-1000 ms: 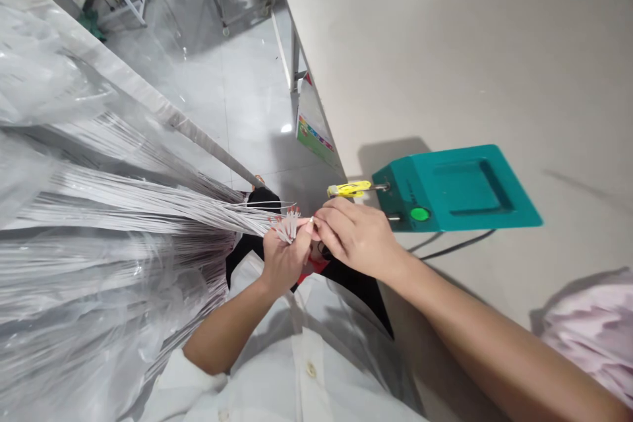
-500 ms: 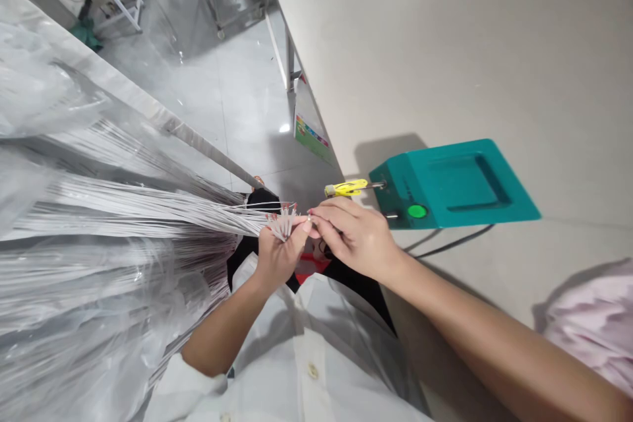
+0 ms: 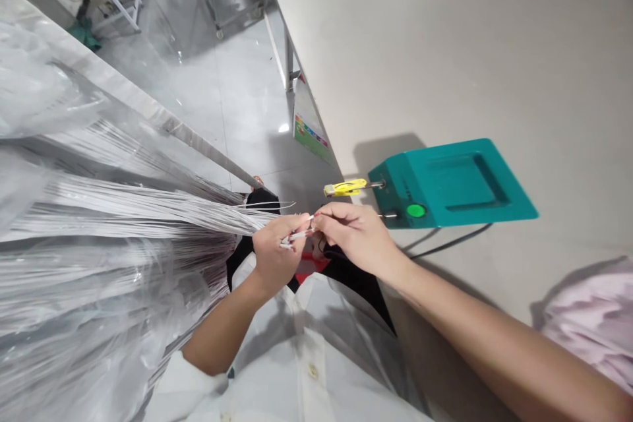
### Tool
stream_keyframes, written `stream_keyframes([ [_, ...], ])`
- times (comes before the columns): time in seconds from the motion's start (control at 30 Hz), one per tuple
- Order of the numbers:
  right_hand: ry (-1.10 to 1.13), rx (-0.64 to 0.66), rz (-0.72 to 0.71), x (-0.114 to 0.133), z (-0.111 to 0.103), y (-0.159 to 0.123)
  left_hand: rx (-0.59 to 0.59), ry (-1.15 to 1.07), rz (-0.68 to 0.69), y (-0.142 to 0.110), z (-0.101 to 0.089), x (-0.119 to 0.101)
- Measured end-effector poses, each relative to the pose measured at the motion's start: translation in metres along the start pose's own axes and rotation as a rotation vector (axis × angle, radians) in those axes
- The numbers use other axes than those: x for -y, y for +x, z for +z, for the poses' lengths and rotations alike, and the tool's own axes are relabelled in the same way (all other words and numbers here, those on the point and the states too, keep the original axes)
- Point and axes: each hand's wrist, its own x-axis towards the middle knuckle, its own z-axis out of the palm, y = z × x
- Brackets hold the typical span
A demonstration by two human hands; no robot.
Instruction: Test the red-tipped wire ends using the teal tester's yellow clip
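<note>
My left hand [image 3: 281, 247] is closed around the ends of a bundle of white wires [image 3: 198, 211], whose short tips, some reddish, poke out past the fingers. At the left thumb, my right hand [image 3: 359, 234] pinches the end of one white wire [image 3: 310, 217], fingertips almost touching the left hand. Just beyond the right hand sits a teal machine [image 3: 465, 184] with a round green button [image 3: 416, 211] and two metal shafts. A yellow piece [image 3: 345, 188] is fixed on its far shaft; the near shaft is partly behind my right hand.
The machine stands on a pale table [image 3: 445, 46], with a black cable [image 3: 455, 241] beside it and pink cloth [image 3: 593, 323] at right. On my left, a rack rail [image 3: 148, 105] runs past more wires in clear plastic [image 3: 99, 316]. A wheeled frame [image 3: 210, 0] stands on the tiled floor.
My left hand has rolled over, so the fanned wire tips now point down and right in a tighter group. The right hand has shifted slightly and still pinches at the left thumb.
</note>
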Motion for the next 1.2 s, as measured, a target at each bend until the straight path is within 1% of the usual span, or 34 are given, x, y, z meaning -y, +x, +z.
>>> stream_keyframes([
  [0.07, 0.356, 0.097, 0.274, 0.000, 0.000, 0.003, -0.011, 0.013, 0.041, -0.001, 0.000, 0.001],
  [0.1, 0.491, 0.148, 0.375, -0.001, 0.000, 0.005, -0.014, 0.012, 0.059, -0.002, 0.000, 0.002],
  [0.17, 0.645, 0.252, 0.497, -0.002, -0.003, 0.007, -0.026, -0.013, 0.082, -0.002, 0.001, 0.002],
  [0.23, 0.672, 0.333, 0.524, -0.003, -0.007, 0.009, -0.038, -0.055, 0.028, -0.002, 0.003, -0.001],
  [0.3, 0.599, 0.320, 0.451, -0.003, -0.011, 0.009, -0.043, -0.100, -0.128, 0.000, 0.004, -0.004],
  [0.37, 0.429, 0.218, 0.281, -0.004, -0.012, 0.008, -0.034, -0.162, -0.296, 0.003, 0.005, -0.008],
  [0.4, 0.304, 0.149, 0.160, -0.004, -0.011, 0.007, -0.019, -0.196, -0.353, 0.004, 0.005, -0.009],
  [0.47, 0.011, 0.017, -0.137, -0.006, -0.009, 0.005, 0.024, -0.250, -0.406, 0.006, 0.006, -0.009],
  [0.53, -0.299, -0.059, -0.436, -0.008, -0.007, 0.003, 0.072, -0.278, -0.418, 0.005, 0.005, -0.008],
  [0.57, -0.451, -0.082, -0.562, -0.008, -0.007, 0.002, 0.099, -0.289, -0.418, 0.005, 0.005, -0.007],
  [0.6, -0.595, -0.099, -0.663, -0.008, -0.008, 0.001, 0.121, -0.308, -0.420, 0.005, 0.005, -0.007],
  [0.67, -0.849, -0.146, -0.790, -0.007, -0.012, 0.000, 0.133, -0.361, -0.449, 0.007, 0.004, -0.007],
  [0.7, -0.940, -0.183, -0.827, -0.006, -0.015, 0.001, 0.132, -0.384, -0.481, 0.009, 0.003, -0.007],
  [0.77, -1.025, -0.268, -0.866, -0.001, -0.022, 0.001, 0.130, -0.424, -0.560, 0.014, 0.001, -0.009],
  [0.83, -0.988, -0.345, -0.848, 0.005, -0.030, 0.002, 0.145, -0.451, -0.624, 0.020, -0.001, -0.010],
  [0.87, -0.938, -0.352, -0.819, 0.007, -0.033, 0.002, 0.153, -0.463, -0.643, 0.022, -0.001, -0.011],
  [0.9, -0.887, -0.332, -0.783, 0.009, -0.035, 0.001, 0.157, -0.475, -0.654, 0.025, -0.002, -0.013],
  [0.97, -0.821, -0.239, -0.718, 0.012, -0.036, 0.000, 0.163, -0.494, -0.654, 0.027, -0.002, -0.016],
  [1.07, -0.866, -0.077, -0.655, 0.011, -0.031, -0.001, 0.178, -0.499, -0.600, 0.027, 0.000, -0.022],
  [1.13, -0.885, 0.007, -0.616, 0.009, -0.026, -0.001, 0.181, -0.469, -0.563, 0.024, 0.002, -0.024],
  [1.2, -0.855, 0.072, -0.594, 0.008, -0.023, 0.001, 0.183, -0.437, -0.531, 0.021, 0.004, -0.023],
])
